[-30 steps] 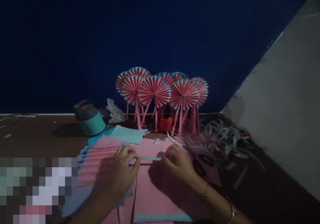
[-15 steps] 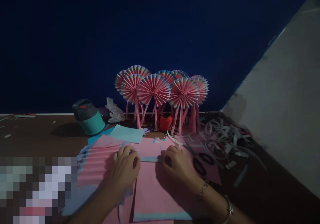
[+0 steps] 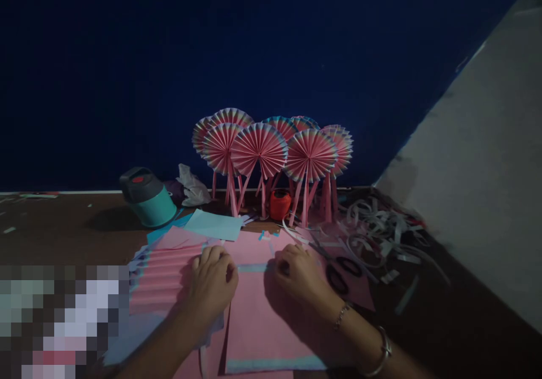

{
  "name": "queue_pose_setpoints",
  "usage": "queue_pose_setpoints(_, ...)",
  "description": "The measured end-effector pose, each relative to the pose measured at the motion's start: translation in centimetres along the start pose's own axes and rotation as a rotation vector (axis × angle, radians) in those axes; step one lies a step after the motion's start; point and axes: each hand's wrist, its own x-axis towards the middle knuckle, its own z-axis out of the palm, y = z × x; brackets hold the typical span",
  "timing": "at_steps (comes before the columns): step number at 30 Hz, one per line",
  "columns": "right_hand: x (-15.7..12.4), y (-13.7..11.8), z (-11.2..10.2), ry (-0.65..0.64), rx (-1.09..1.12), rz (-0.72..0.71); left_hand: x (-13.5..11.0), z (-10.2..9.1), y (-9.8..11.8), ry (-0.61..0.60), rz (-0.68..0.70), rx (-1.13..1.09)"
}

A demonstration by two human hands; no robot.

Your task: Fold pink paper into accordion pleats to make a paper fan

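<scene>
Head: left hand [image 3: 213, 277], right hand [image 3: 302, 274] curled, touching pink paper [image 3: 256, 314].

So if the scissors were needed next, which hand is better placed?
Right, probably: the scissors lie close beside the right hand, handles toward the person. The left hand is farther off, across the pink paper, near the pleated pink sheet.

Pixelation [image 3: 63, 322] masks the lower-left corner. The bottom edge cuts off the forearms [image 3: 169, 336]. Whether the left hand [image 3: 213, 277] and right hand [image 3: 301, 271] pinch the pink sheet [image 3: 258, 322] cannot be told. 3 front fans [image 3: 259, 148] partly hide the rear fans [image 3: 280, 126].
</scene>
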Motion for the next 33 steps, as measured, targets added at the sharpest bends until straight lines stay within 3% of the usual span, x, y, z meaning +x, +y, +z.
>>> queue_pose_setpoints(28, 0.82, -0.01, 0.04, 0.018, 0.003, 0.074, 0.07, -0.49, 0.42, -0.053, -0.033, -0.019)
queue_pose_setpoints(33, 0.82, 0.23, 0.25, 0.024, 0.026, 0.080, 0.10, -0.37, 0.22, -0.019, -0.047, -0.032)
